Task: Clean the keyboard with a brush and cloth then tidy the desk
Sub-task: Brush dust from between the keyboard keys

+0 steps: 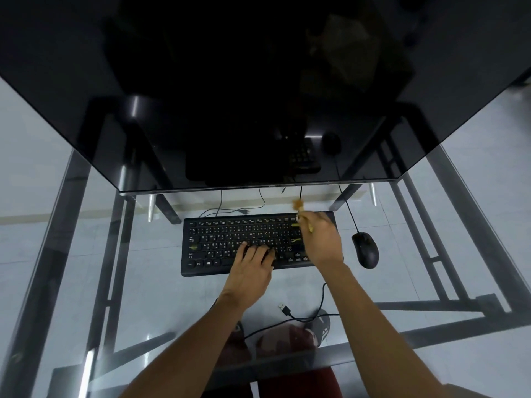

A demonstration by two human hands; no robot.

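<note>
Nearest us, a loose USB plug (284,309) and cable lie on the glass desk (161,285) by its near edge. Our left hand (253,262) rests flat, fingers spread, on the black keyboard (218,242) mid-desk. Our right hand (320,239) grips a brush (298,206) above the keyboard's far right corner. Mouse (365,249) sits just right.
</note>
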